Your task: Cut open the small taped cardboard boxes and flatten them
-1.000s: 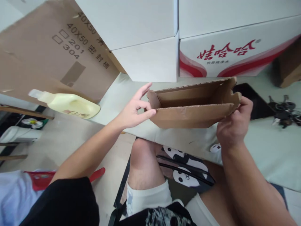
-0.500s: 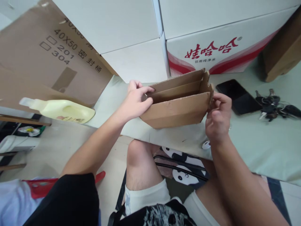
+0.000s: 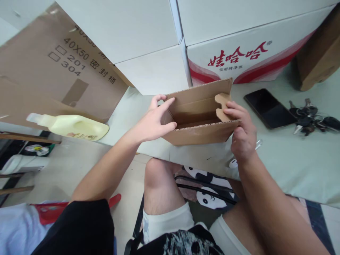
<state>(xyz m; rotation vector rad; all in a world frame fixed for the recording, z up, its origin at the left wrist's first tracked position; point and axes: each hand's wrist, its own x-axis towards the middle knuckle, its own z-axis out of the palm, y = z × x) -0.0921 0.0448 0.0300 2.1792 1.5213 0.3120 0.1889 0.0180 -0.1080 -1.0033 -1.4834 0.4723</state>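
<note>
A small brown cardboard box (image 3: 204, 134) with its top open sits near the front edge of the pale green tabletop (image 3: 292, 159). My left hand (image 3: 155, 122) is at the box's left end, fingers and thumb spread over its two long sides. At the right end, my right hand (image 3: 243, 131) has its fingers on a notched end flap (image 3: 222, 106), which tilts inward over the opening. The right thumb is bent beside the box's corner. Inside, the box's floor is in shadow.
A black phone (image 3: 269, 108) and a bunch of keys (image 3: 309, 117) lie to the right. White cartons (image 3: 241, 63) stand behind. On the left are a large brown carton (image 3: 53, 71) and a yellow bottle (image 3: 77, 127). White earbuds (image 3: 233, 163) lie near the front edge.
The box's opening has widened as its long sides moved apart. The right end flap has folded inward, and my right hand has moved up onto it. My left fingers have spread wider.
</note>
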